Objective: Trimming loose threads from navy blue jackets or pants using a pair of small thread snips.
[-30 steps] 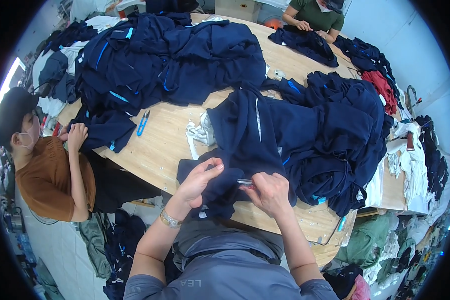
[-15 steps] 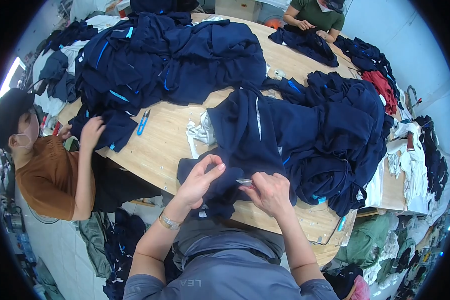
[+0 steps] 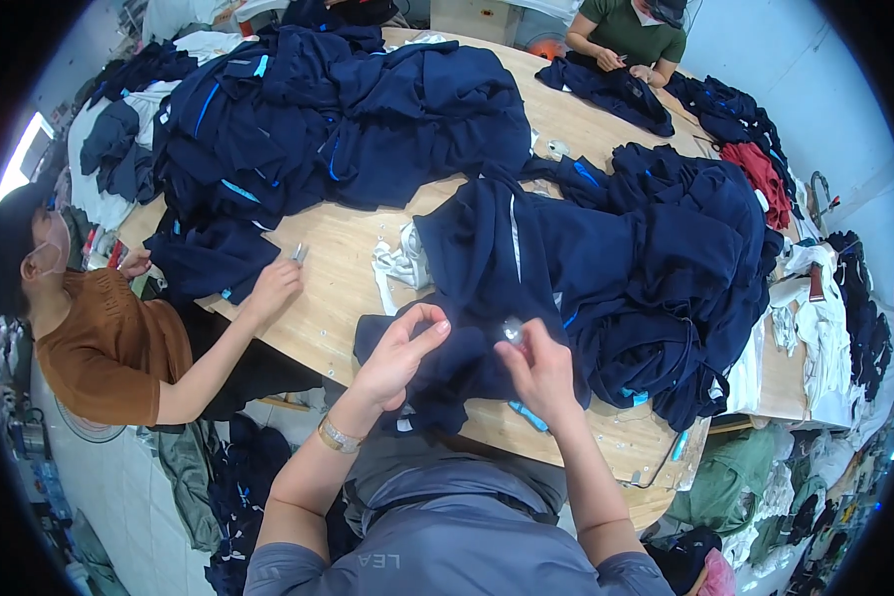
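My left hand [image 3: 397, 360] is raised over a navy garment [image 3: 487, 248], thumb and forefinger curled together in a pinch. Whatever lies between those fingertips is too small to make out. To its right, my right hand [image 3: 541, 372] closes round a small shiny metal tool [image 3: 512, 331], blurred, its exact kind unclear. Below the right hand, a light-blue tool [image 3: 527, 415] lies on the tabletop near the edge. The navy garment spreads under and beyond both hands, part of a larger heap of navy garments [image 3: 675, 238] on the right.
A large navy garment pile [image 3: 417, 109] covers the far left of the wooden table [image 3: 333, 253]. White cloth strips [image 3: 399, 263] lie ahead of my left hand. A co-worker in brown [image 3: 109, 338] sits at left; another in green [image 3: 631, 40] handles navy cloth at far right.
My right hand has moved slightly up and right with the metal tool, uncovering the light-blue tool. My left hand barely moves. The co-worker at left has picked up the blue thread snips.
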Demonstrator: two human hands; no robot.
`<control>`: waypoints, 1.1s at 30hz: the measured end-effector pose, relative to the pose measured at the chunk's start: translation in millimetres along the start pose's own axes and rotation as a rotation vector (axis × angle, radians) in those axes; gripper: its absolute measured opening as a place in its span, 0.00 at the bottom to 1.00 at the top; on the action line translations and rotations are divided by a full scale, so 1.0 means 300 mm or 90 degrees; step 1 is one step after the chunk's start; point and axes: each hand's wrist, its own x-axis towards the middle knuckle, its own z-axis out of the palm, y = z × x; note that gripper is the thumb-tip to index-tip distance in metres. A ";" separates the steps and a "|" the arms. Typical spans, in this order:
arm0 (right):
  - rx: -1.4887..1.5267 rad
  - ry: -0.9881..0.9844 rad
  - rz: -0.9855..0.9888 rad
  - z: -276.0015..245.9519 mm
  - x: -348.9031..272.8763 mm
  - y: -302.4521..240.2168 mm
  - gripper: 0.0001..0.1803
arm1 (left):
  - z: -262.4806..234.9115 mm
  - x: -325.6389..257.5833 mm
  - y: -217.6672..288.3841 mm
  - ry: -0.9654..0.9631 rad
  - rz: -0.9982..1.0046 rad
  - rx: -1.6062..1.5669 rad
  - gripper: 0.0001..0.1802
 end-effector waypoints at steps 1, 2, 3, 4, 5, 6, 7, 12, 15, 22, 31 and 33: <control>0.112 -0.057 0.118 -0.012 0.007 0.001 0.12 | 0.002 0.004 0.003 0.002 -0.002 0.000 0.08; 0.112 -0.057 0.117 -0.001 0.017 -0.003 0.12 | 0.004 0.007 0.004 0.004 -0.005 0.000 0.08; 0.255 -0.037 0.085 0.025 0.028 -0.009 0.13 | 0.007 0.011 0.003 0.006 -0.004 0.000 0.08; 0.398 -0.015 0.051 0.050 0.037 -0.009 0.13 | 0.008 0.018 0.002 -0.004 -0.019 -0.010 0.08; 0.501 -0.068 0.075 0.075 0.040 0.009 0.13 | 0.008 0.026 0.001 -0.014 -0.035 -0.021 0.09; 0.480 -0.120 0.094 0.075 0.046 0.037 0.13 | 0.007 0.034 0.000 -0.015 -0.033 -0.018 0.09; 0.538 -0.103 0.101 0.079 0.053 0.034 0.13 | 0.000 0.041 -0.004 -0.007 -0.010 0.009 0.10; 0.809 0.039 0.161 0.050 0.126 0.022 0.14 | -0.068 0.086 0.028 -0.131 -0.047 0.225 0.16; 0.898 0.033 0.208 0.039 0.156 0.022 0.13 | -0.063 0.082 0.039 -0.160 0.008 0.237 0.17; 0.964 0.040 0.407 0.085 0.201 0.049 0.12 | -0.047 0.108 0.024 -0.176 0.145 0.096 0.22; 0.732 0.158 0.234 0.138 0.222 0.059 0.16 | -0.041 0.120 0.044 -0.061 -0.115 -0.159 0.25; 0.721 0.163 0.221 0.147 0.221 0.084 0.16 | -0.042 0.126 0.040 -0.081 -0.100 -0.159 0.25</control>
